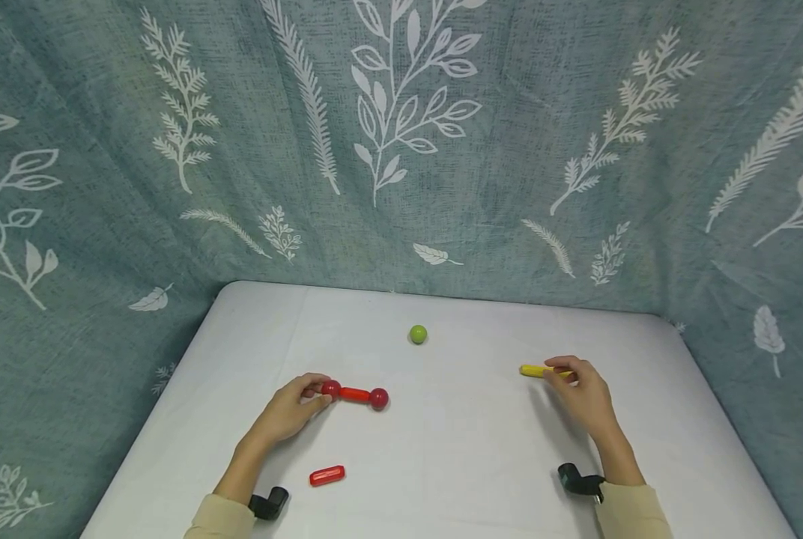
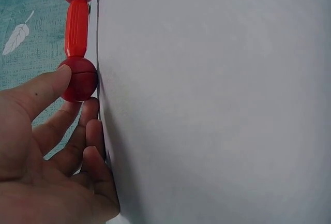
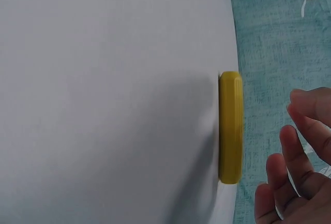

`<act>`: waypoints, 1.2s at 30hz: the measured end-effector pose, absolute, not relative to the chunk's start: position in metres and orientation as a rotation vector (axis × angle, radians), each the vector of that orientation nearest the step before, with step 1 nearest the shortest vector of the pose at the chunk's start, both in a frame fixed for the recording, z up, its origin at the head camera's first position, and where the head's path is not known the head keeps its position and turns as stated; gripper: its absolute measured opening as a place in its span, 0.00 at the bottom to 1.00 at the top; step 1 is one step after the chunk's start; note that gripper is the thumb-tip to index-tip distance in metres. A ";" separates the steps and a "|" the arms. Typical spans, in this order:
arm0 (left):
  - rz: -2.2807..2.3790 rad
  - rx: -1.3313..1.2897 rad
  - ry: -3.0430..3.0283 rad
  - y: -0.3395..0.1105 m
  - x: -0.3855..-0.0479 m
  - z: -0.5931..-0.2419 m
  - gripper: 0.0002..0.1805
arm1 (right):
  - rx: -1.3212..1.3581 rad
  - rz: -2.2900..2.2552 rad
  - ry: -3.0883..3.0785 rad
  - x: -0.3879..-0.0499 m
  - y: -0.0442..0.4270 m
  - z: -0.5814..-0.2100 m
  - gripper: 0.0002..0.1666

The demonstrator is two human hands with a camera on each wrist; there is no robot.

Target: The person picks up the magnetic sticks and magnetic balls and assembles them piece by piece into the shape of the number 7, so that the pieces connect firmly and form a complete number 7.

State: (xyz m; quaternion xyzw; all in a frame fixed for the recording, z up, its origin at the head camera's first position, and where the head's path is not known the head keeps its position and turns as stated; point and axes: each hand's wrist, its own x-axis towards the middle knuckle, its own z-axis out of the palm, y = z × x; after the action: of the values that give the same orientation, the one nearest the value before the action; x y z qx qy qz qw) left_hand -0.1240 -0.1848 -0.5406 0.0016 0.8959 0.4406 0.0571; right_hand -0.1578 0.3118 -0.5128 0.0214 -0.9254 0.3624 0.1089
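Note:
A red rod (image 1: 355, 394) with a dark red ball (image 1: 378, 398) on each end forms a dumbbell shape on the left side of the table. My left hand (image 1: 295, 408) pinches its near ball (image 2: 80, 81) between thumb and fingers. On the right, a yellow rod (image 3: 230, 128) lies on the white cloth. Just above it hovers my right hand (image 1: 581, 394), partly covering it in the head view. The right wrist view shows a gap between the rod and the bent fingers (image 3: 295, 151), which hold nothing.
A loose red rod (image 1: 327, 475) lies near the front, to the right of the left forearm. Farther back in the middle sits a green ball (image 1: 418, 335). A teal leaf-patterned curtain (image 1: 401, 224) hangs behind the white table (image 1: 455, 449).

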 end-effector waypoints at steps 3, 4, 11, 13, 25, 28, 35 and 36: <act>1.338 0.012 2.715 -0.185 -0.124 -0.540 0.20 | 0.072 1.052 -2.706 -0.163 0.317 -0.516 0.13; 1.334 0.013 2.717 -0.185 -0.124 -0.540 0.20 | 0.074 1.050 -2.698 -0.165 0.318 -0.517 0.12; 1.307 0.000 2.733 -0.184 -0.124 -0.540 0.20 | 0.081 1.006 -2.738 -0.175 0.321 -0.524 0.12; 1.312 -0.004 2.729 -0.184 -0.124 -0.540 0.20 | 0.090 1.001 -2.784 -0.177 0.323 -0.527 0.14; 1.324 0.010 2.722 -0.185 -0.125 -0.541 0.20 | 0.235 0.943 -2.897 -0.186 0.329 -0.536 0.18; 1.320 0.008 2.727 -0.185 -0.124 -0.541 0.20 | 0.223 0.918 -2.906 -0.188 0.329 -0.537 0.18; 1.312 0.005 2.737 -0.185 -0.124 -0.542 0.20 | 0.172 0.867 -2.924 -0.189 0.327 -0.537 0.16; 1.313 0.001 2.737 -0.185 -0.124 -0.542 0.20 | 0.159 0.864 -2.931 -0.189 0.327 -0.537 0.15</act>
State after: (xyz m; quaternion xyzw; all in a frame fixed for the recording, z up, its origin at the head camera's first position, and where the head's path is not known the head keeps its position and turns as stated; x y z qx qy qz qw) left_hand -0.1243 -0.1848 -0.5421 0.0005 0.9003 0.4320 0.0530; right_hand -0.1894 0.3271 -0.5365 0.0520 -0.9571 0.2822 0.0408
